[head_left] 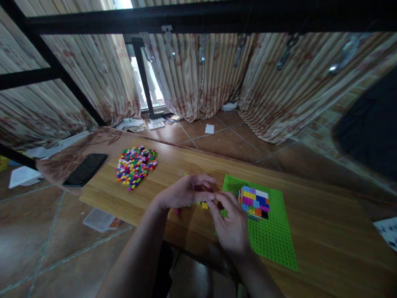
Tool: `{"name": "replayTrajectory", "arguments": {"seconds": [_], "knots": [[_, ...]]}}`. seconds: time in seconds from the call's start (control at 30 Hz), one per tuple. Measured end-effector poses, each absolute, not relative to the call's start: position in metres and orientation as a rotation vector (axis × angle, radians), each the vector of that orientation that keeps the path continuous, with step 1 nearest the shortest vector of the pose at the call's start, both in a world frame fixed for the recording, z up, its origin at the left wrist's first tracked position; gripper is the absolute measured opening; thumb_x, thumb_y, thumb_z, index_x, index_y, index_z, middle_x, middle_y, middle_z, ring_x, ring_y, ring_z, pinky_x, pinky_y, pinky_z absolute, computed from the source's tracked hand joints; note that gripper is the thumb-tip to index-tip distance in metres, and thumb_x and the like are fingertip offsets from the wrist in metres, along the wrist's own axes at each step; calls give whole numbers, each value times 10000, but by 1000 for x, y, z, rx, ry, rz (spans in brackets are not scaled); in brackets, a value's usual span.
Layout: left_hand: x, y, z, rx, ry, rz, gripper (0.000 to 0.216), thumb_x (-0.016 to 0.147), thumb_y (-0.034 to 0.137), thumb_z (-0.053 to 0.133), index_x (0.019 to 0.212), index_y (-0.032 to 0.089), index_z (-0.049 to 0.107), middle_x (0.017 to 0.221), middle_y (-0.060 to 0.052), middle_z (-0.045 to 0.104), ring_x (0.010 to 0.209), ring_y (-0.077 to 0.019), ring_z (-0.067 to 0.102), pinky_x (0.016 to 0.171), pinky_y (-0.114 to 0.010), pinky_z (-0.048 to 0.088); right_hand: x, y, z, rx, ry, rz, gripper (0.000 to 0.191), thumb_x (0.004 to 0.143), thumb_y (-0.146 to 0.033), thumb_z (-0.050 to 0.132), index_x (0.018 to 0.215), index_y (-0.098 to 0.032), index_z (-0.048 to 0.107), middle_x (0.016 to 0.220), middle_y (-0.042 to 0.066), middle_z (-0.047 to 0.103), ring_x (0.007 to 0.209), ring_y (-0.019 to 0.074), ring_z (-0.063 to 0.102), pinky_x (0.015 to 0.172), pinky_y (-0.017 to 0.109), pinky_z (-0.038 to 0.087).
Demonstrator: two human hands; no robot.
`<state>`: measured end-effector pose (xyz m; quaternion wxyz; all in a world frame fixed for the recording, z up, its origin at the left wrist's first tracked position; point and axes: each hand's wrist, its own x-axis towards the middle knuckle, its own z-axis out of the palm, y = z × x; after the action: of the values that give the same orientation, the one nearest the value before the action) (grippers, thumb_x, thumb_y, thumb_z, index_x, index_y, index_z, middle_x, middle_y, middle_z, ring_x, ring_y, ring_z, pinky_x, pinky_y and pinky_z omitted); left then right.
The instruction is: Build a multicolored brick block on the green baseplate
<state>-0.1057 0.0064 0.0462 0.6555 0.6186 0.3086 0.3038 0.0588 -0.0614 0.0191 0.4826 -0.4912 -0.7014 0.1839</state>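
My left hand (186, 191) and my right hand (231, 225) meet over the wooden table (325, 223), fingers curled and pinched together around small bricks; a yellow brick (204, 205) shows between them. Just right of the hands lies a green baseplate (273, 240) carrying a multicoloured block of stacked bricks (254, 201). A heap of loose coloured bricks (135, 165) lies to the far left on the table.
A black phone (86, 169) rests on the table's left end. Below the table edge a clear plastic lid (98, 219) lies on the tiled floor. Curtains (201, 70) and scattered papers (133, 124) are behind. A black bar (198, 18) crosses overhead.
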Motion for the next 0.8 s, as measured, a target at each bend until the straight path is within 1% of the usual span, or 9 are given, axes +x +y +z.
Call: {"name": "replayTrajectory", "arguments": {"seconds": [0.07,0.17,0.23,0.3,0.4,0.53,0.63,0.8], "knots": [[-116,12,46,1442,886,803,430,801,342,692,1161,127,600,926,-60,689,774,-134,646,718,-259,522,59,-63,19,-1185,-1695,459,111,929,-190,543,991,-202,634,912,36,652,828,147,628,728,267,521],[-134,20,45,1521,1368,992,374,840,332,615,1138,107,625,914,-80,703,755,-149,649,690,-258,515,61,-65,17,-1186,-1669,462,123,929,-199,547,1013,-200,637,931,41,665,845,149,638,743,268,521],[-142,23,42,1624,1713,938,321,845,276,579,1100,102,664,910,-99,721,775,-171,657,714,-273,515,62,-66,16,-1191,-1671,456,128,927,-205,551,1016,-201,643,938,45,673,860,154,644,756,275,521],[-145,23,41,1742,1914,774,290,837,218,555,1063,110,700,936,-110,738,820,-188,669,758,-280,514,63,-67,15,-1198,-1680,451,143,928,-208,550,1031,-202,649,936,45,683,852,155,651,758,277,523],[-143,20,40,1865,1926,577,298,841,175,519,1051,135,725,1003,-101,750,877,-188,681,795,-261,508,62,-67,13,-1205,-1688,447,185,931,-206,542,1081,-198,650,950,46,700,838,148,667,750,266,529],[-140,18,40,1909,1932,462,326,835,136,494,1061,151,729,1048,-92,747,923,-182,682,808,-245,493,60,-68,11,-1236,-1686,428,223,939,-199,523,1123,-204,648,1007,48,724,895,150,687,789,266,535],[-142,18,39,1906,1960,371,351,794,115,526,1087,158,715,1025,-81,750,917,-179,677,773,-236,481,60,-69,11,-1249,-1685,414,225,942,-199,518,1123,-204,652,1022,48,734,906,149,697,798,259,540],[-145,17,41,1913,1965,271,352,766,110,541,1071,151,711,936,-73,750,820,-170,663,687,-233,450,60,-68,12,-1237,-1693,404,213,941,-192,517,1099,-198,659,1009,51,738,893,147,703,786,250,548]]}}
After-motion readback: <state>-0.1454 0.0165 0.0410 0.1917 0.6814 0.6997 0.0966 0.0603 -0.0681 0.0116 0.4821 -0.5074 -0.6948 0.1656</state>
